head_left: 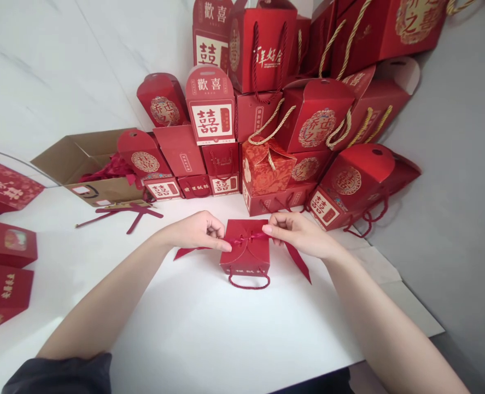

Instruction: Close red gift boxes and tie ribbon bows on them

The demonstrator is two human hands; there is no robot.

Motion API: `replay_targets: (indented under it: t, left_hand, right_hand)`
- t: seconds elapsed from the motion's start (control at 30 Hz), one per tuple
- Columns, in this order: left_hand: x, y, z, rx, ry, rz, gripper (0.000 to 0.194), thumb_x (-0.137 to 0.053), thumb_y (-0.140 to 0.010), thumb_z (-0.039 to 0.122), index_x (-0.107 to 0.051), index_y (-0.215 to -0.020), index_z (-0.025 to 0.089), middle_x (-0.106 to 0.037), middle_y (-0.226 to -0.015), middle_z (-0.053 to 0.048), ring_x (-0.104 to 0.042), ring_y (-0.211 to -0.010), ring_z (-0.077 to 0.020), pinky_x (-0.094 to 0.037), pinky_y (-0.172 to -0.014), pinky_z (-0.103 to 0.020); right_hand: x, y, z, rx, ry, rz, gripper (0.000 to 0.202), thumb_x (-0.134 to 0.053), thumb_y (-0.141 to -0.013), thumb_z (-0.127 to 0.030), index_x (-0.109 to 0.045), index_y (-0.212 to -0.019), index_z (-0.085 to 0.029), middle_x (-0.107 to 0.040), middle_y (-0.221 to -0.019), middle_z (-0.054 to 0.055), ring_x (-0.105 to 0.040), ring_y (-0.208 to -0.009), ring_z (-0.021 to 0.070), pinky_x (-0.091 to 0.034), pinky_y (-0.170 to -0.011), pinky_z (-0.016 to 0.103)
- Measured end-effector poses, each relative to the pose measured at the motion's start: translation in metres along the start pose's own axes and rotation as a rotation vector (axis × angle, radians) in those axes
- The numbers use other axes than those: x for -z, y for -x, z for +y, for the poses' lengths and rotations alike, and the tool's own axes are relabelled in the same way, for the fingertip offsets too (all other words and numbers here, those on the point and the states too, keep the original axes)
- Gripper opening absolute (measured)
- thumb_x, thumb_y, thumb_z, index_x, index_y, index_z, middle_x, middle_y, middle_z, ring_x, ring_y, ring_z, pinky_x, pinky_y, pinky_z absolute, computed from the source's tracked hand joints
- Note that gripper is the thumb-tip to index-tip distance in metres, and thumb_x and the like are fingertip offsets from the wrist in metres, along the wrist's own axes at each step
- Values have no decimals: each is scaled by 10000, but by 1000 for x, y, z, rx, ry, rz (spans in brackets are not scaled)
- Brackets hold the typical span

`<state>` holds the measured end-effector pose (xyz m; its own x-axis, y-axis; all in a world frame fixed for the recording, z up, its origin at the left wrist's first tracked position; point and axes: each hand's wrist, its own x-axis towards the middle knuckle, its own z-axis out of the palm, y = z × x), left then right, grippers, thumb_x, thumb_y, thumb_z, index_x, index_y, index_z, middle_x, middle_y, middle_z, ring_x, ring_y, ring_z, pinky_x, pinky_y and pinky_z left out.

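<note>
Ribbon between fingers, box below

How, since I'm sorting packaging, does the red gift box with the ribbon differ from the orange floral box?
The red gift box has a flat, unpatterned top crossed by a ribbon; the orange floral box has a patterned, sloping top. The red gift box rests on the white table; the orange floral box sits on another box. Both are reddish boxes with folded tops.

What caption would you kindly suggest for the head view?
Left hand and right hand hold a crimson fabric ribbon over a square red cardboard box.
</note>
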<state>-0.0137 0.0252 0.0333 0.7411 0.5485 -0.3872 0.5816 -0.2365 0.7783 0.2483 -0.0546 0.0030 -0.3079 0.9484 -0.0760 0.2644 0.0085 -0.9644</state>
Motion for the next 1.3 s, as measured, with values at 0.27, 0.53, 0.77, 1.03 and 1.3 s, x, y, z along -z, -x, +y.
replay_targets:
  t: [0.27, 0.53, 0.77, 1.03, 1.3]
  left_hand:
    - [-4, 2, 4, 134, 172, -91, 408, -703, -756, 505, -691, -640, 113, -647, -529, -59, -582, -461, -118, -443, -471, -207]
    - [-2, 1, 1, 128, 198, -113, 393, -714, -759, 494, -683, -650, 117, -686, -575, -70, -623, -483, -126, -491, -490, -209]
    - [5, 1, -1, 36, 194, -81, 392, -670, -813, 468, -596, -626, 131, -586, -454, 5, -553, -418, -81, -403, -440, -163]
    - [0, -1, 4, 122, 325, -69, 386, -660, -816, 481, -549, -669, 141, -667, -567, -32, -588, -431, -103, -448, -425, -179]
    - [-2, 1, 4, 24, 279, -87, 338, -705, -783, 447, -651, -693, 126, -639, -581, -19, -580, -519, -92, -465, -522, -189]
  right_hand:
    - [-9, -5, 8, 72, -27, -2, 353, -633, -848, -490, -549, -1040, -206, -468, -610, -69, -422, -567, 98, -320, -556, 243]
    - [-3, -5, 10, 34, -173, -85, 411, -663, -824, -500, -495, -1060, -209, -521, -659, -57, -483, -598, 105, -364, -583, 244]
    - [4, -3, 6, -71, 56, 32, 539, -476, -856, -681, -474, -646, -185, -416, -576, -42, -384, -527, 91, -285, -526, 257]
    - [16, 11, -8, -193, 145, -188, 549, -541, -822, -675, -656, -627, -175, -404, -394, -51, -357, -345, 74, -269, -390, 246]
    - [11, 7, -5, -94, -124, -290, 392, -634, -826, -543, -647, -727, -164, -612, -564, -10, -534, -508, 94, -440, -541, 238]
